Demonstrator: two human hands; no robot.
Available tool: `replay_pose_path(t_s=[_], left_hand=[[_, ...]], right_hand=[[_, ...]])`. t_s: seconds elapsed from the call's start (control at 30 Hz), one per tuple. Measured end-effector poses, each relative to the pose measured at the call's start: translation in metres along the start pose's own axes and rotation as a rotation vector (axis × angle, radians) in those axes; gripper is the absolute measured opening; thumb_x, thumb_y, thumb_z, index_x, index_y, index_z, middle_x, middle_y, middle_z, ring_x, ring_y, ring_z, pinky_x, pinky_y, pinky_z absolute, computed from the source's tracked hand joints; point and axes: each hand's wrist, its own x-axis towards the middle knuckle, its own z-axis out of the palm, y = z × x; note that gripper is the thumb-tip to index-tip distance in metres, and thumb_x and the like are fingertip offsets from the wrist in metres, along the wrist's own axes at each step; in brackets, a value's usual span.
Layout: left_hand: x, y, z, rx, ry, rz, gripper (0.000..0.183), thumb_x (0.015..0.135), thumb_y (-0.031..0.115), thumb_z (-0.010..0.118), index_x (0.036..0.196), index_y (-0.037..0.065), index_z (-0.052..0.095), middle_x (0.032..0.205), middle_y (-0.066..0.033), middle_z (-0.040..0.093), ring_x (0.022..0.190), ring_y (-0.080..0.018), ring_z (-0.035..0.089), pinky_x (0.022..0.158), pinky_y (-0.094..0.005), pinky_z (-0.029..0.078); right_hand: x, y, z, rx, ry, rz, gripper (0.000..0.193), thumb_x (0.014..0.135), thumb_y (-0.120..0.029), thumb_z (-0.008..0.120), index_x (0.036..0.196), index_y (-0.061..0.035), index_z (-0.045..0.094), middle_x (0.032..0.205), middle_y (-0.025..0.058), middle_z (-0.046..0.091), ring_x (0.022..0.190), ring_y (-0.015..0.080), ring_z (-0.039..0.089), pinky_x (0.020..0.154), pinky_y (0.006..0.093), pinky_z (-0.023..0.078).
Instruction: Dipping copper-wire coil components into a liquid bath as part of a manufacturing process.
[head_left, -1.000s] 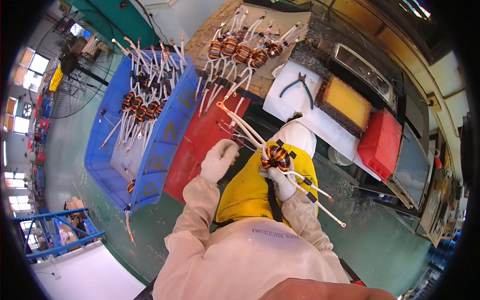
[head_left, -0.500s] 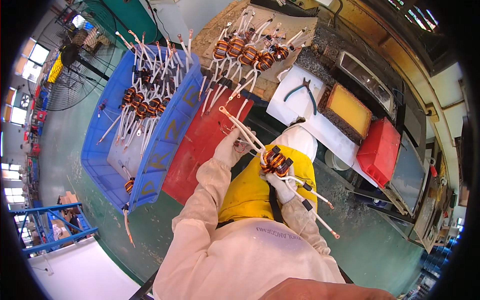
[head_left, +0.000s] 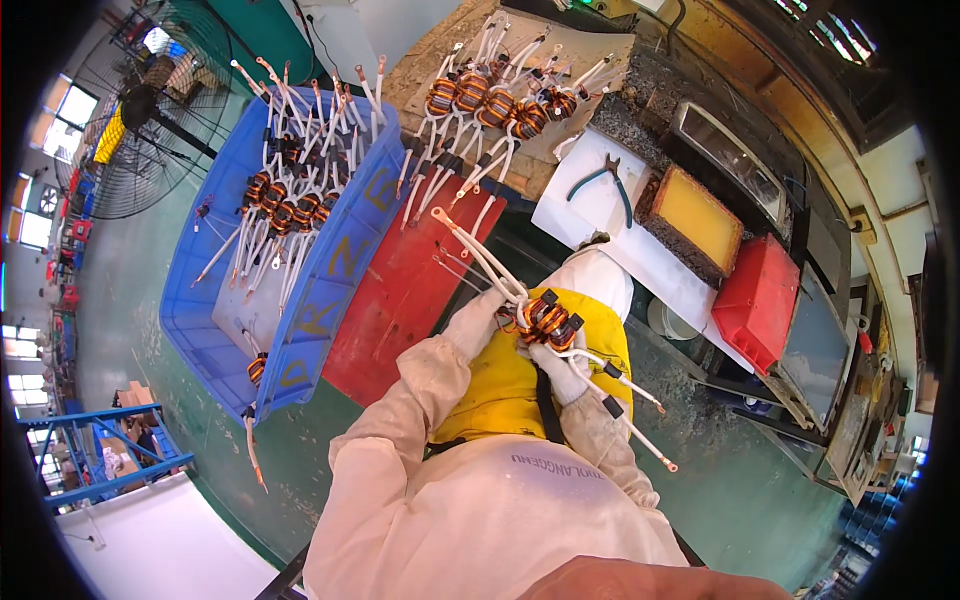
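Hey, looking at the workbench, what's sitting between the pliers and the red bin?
In the head view, a dark-rimmed yellow slab lies between the pliers and the red bin, beside white sheeting.

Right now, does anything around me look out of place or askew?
Yes: in the blue bin, one copper-coloured coil lies at the near end, apart from the clustered coils, and a white lead dangles outside the bin.

One held coil, one large blue crate
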Motion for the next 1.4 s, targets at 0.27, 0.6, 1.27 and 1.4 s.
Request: replay_pose_path(t_s=[0.27, 0.6, 1.27, 1.4], left_hand=[[0.003, 0.038, -0.043, 0.088, 0.4, 0.127, 0.044, 0.093, 0.045, 0.048, 0.104, 0.005, 0.063, 0.075, -0.0002, 0.052, 0.061, -0.0084, 0.044, 0.058, -0.0239, 0.038], [0.019, 0.018, -0.075, -0.14, 0.413, -0.013, 0.03, 0.092, 0.028, 0.049, 0.087, 0.002, 0.061, 0.066, -0.001, 0.048, 0.051, -0.0082, 0.04, 0.044, -0.0215, 0.031], [-0.013, 0.035, 0.103, 0.023, -0.425, -0.004, 0.055, 0.095, 0.053, 0.047, 0.12, 0.004, 0.056, 0.093, -0.0045, 0.063, 0.085, -0.016, 0.062, 0.072, -0.0308, 0.052], [-0.003, 0.04, 0.136, 0.14, -0.534, 0.054, 0.043, 0.097, 0.035, 0.055, 0.123, 0.001, 0.054, 0.092, -0.0052, 0.063, 0.084, -0.0134, 0.061, 0.076, -0.0283, 0.05]], right_hand=[[0.002, -0.009, -0.003, 0.057, -0.101, 0.053, 0.057, 0.07, -0.006, 0.075, 0.121, -0.0026, 0.049, 0.102, 0.0083, 0.063, 0.09, 0.0173, 0.063, 0.079, 0.0293, 0.053], [0.001, 0.001, -0.009, -0.044, -0.105, -0.008, 0.06, 0.072, -0.008, 0.076, 0.123, -0.0026, 0.047, 0.105, 0.0102, 0.062, 0.095, 0.0169, 0.061, 0.085, 0.03, 0.051], [-0.012, -0.108, -0.042, -0.419, 0.195, -0.496, 0.055, 0.072, -0.003, 0.073, 0.122, -0.0021, 0.052, 0.109, 0.0139, 0.064, 0.1, 0.0233, 0.064, 0.089, 0.0332, 0.052], [-0.026, -0.135, -0.073, 0.15, -0.009, -0.466, 0.04, 0.078, -0.012, 0.069, 0.115, 0.0003, 0.057, 0.097, 0.0078, 0.064, 0.087, 0.0207, 0.064, 0.078, 0.0324, 0.054]])
